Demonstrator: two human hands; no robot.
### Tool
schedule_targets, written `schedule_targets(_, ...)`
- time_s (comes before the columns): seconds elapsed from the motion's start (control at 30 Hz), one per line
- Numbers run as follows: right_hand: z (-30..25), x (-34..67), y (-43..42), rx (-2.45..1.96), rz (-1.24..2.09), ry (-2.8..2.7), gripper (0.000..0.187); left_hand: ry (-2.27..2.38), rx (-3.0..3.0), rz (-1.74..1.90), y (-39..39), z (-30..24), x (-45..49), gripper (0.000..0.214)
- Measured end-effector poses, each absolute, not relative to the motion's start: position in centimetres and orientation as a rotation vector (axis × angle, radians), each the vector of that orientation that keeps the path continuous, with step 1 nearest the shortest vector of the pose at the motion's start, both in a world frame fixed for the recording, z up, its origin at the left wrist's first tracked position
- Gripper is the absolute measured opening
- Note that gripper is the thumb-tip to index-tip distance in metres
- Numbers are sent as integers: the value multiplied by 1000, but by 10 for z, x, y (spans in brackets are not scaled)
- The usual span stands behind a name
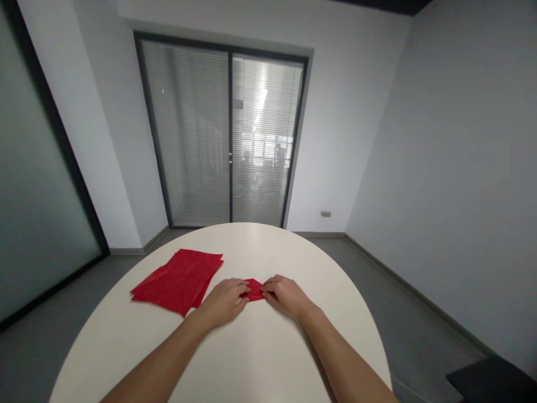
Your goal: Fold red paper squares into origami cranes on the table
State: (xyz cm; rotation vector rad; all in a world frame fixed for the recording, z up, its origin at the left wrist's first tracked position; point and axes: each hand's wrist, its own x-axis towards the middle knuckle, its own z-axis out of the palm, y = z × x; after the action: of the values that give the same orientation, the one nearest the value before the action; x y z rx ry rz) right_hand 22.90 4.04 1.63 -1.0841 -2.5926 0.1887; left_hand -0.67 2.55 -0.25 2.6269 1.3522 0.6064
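Observation:
A small folded piece of red paper (254, 290) lies on the table between my two hands. My left hand (225, 300) has its fingers closed on the paper's left side, thumb at the near edge. From the other side, my right hand (287, 295) grips the paper's right end with its fingertips. The finger pads and parts of both paper ends are hidden under the fingers. Left of my left hand sits a loose stack of red sheets (178, 280), their corners out of line.
The round cream table (255, 358) carries all the paper. Beyond its far edge is a glass door with blinds (197, 140). A dark flat object (495, 380) is at the lower right, beside the table, with a thin cable near it.

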Motion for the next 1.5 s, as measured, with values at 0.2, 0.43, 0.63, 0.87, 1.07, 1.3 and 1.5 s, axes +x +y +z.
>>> schedule_targets(0.2,13,229,43,-1181,164,-2542,29,1242,2632,631,25,0,-14,42)
schedule_targets(0.43,10,233,46,-1223,248,-2464,26,1228,2598,635,24,2,-14,43)
schedule_targets(0.63,17,232,40,-1071,244,-2473,23,1238,2610,622,28,0,-15,33)
schedule_targets(0.87,13,226,38,-1052,255,-2484,26,1300,2583,665,32,-5,-16,30)
schedule_targets(1.07,4,225,41,-1102,345,-2404,27,1388,2569,659,32,-6,-12,30)
schedule_targets(1.3,5,224,44,-1163,421,-2322,23,1507,2610,654,29,-1,-4,28)
schedule_targets(1.5,9,222,43,-1106,477,-2283,25,1499,2612,691,25,5,0,23)
